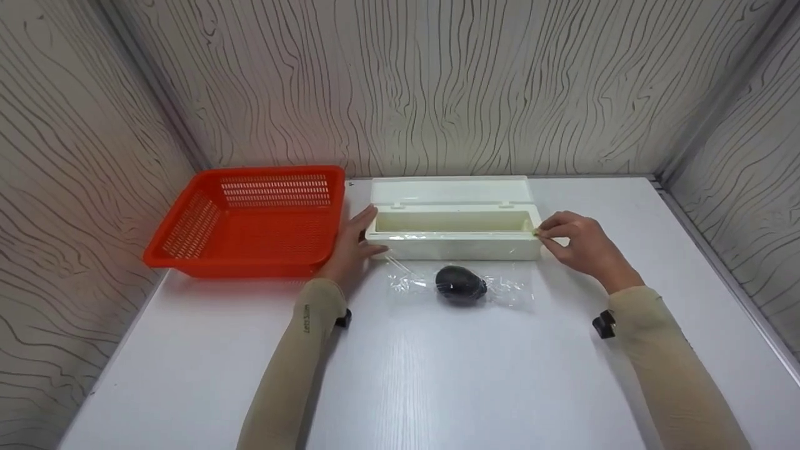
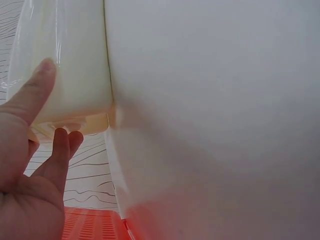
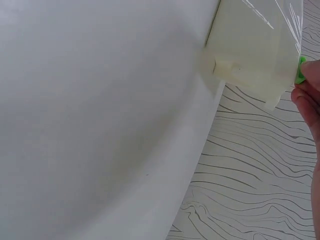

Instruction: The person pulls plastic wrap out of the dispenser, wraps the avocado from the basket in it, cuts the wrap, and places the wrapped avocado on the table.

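Note:
A white cling film dispenser (image 1: pixel 453 249) stands at the middle back with its lid (image 1: pixel 450 189) tipped back, showing the long hollow inside. My left hand (image 1: pixel 353 247) holds its left end, thumb on the front face and fingers at the end wall. At the right front corner my right hand (image 1: pixel 578 242) pinches a small green slide cutter (image 3: pixel 301 70) between thumb and fingers. Clear cling film (image 1: pixel 509 290) comes over the front edge and spreads onto the table. On the film lies a dark, egg-shaped thing (image 1: pixel 459 284) with a small knob at its right end.
A red plastic basket (image 1: pixel 244 270) with slotted walls stands left of the dispenser, close beside my left wrist. The white table (image 1: pixel 406 375) meets patterned panels (image 1: pixel 437 87) at the back and sides.

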Motion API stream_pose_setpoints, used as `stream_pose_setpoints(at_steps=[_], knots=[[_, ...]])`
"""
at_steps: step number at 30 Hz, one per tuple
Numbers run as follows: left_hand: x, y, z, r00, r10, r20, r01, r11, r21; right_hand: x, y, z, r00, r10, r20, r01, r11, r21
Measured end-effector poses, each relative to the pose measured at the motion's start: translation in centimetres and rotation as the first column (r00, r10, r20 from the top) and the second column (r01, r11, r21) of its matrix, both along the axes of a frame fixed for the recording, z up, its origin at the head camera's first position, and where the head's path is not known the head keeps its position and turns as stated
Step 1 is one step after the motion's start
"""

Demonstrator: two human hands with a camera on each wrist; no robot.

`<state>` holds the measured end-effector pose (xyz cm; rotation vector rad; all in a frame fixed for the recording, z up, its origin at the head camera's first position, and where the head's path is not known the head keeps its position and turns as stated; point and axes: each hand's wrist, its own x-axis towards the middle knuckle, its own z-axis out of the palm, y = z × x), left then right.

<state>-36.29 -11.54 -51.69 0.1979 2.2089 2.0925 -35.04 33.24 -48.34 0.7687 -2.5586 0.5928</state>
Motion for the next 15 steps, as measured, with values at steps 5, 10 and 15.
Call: stream_pose_setpoints(at_steps=[5,10,15], knots=[[0.37,0.09,0.34,1.0,-0.008,0.005,0.008,1.0,0.023,0.03,0.03,0.15,1.0,0.004,-0.017,-0.005,1.0,-0.013],[0.53,-0.12,0.5,1.0,-0.004,0.003,0.004,1.0,0.01,-0.14,-0.24,0.16,1.0,-0.003,0.0,0.003,1.0,-0.011],[-0.04,-0.21,0.01,1.0,0.0,0.014,0.0,1.0,-0.023,-0.18,-0.23,0.0,1.0,0.006,-0.023,-0.006,1.0,-0.014]])
